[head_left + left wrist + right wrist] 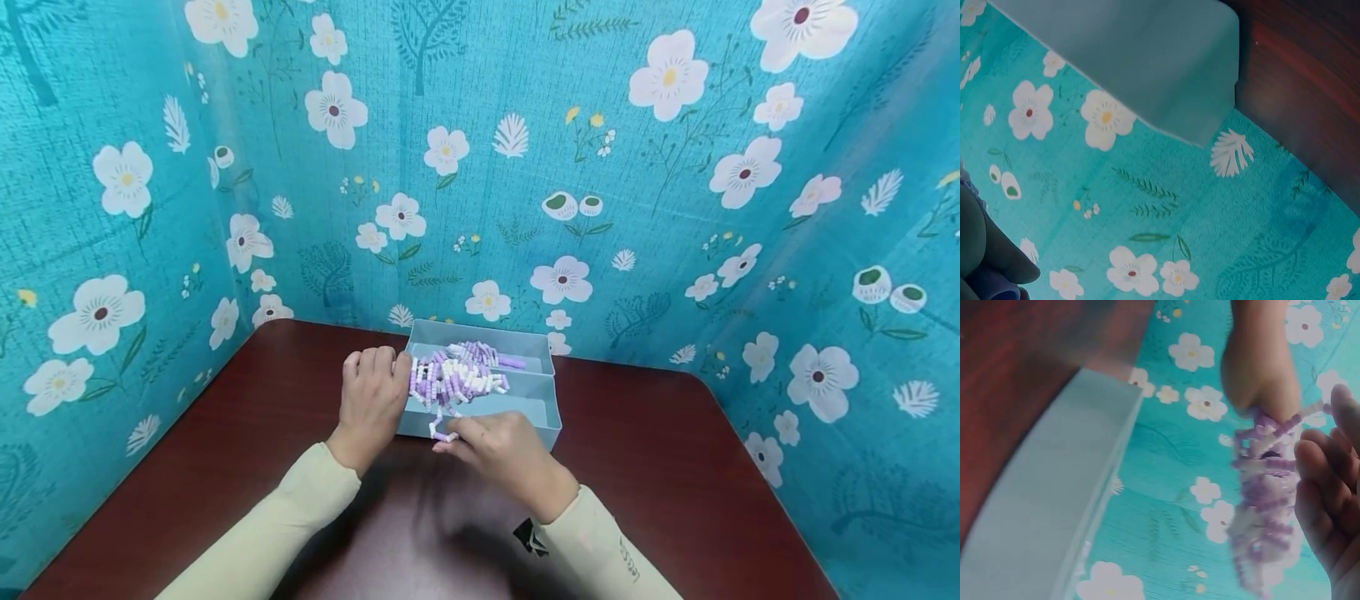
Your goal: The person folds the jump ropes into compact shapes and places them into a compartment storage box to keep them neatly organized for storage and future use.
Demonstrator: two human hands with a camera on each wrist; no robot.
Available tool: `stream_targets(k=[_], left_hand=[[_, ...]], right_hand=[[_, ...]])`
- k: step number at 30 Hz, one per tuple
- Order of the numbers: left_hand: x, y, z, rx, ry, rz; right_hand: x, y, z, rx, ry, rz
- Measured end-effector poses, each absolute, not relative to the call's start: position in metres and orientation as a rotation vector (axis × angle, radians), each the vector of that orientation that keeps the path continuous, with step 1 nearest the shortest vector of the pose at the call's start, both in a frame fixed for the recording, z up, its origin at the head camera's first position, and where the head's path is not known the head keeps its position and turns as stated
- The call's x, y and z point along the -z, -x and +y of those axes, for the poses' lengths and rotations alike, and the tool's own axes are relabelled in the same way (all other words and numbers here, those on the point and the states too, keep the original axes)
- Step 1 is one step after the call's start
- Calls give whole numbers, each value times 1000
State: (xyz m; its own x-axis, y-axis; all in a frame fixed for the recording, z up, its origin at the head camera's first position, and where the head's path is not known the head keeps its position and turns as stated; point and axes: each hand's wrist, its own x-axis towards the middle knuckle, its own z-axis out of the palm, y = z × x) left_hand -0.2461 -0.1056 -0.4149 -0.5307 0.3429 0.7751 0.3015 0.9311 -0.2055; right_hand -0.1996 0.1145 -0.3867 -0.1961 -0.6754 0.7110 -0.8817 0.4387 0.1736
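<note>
A woven piece of purple and white tube beads (pixel 457 379) hangs over the grey-blue box. My left hand (pixel 372 400) grips its left end, and in the left wrist view those fingers (pixel 1013 256) curl at the lower left corner beside a purple tube-like part. From the piece's underside a thin beaded strand (pixel 433 427) loops down. My right hand (pixel 510 454) pinches the end of this strand between thumb and fingers. The right wrist view shows the beaded piece (pixel 1266 506) blurred, with its strand (pixel 1304 415) stretching to the right thumb.
The two-compartment box (pixel 557 408) stands on the dark red table (pixel 630 433) near the back. More purple beadwork (pixel 480 352) and a purple stick (pixel 512 362) show at its far compartment. A small black item (pixel 528 537) lies near the right sleeve. Floral curtain (pixel 487 208) surrounds the table.
</note>
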Motion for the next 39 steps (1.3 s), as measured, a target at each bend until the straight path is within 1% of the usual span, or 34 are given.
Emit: stream_targets(k=[7,17,24,29,35,39], left_hand=[[422,243,-95,-89,520,-2118],[427,232,-89,-96,642,-2052],[419,228,-87,-76,681,-2002],[415,227,-86,-46,739,-1916],[415,229,-91,-47,827,-1822],[413,227,-91,-66,890,-1800]], right_hand=[[370,199,115,-254,-1341,-1935],[348,205,122,-302,-1305,-1961],[331,207,130,-386,-1313,-2146],[318,207,135,-484,-1293,-2395],[317,211,139,-584,-1334,-2547],[318,215,141,-552,-1331,-2621]])
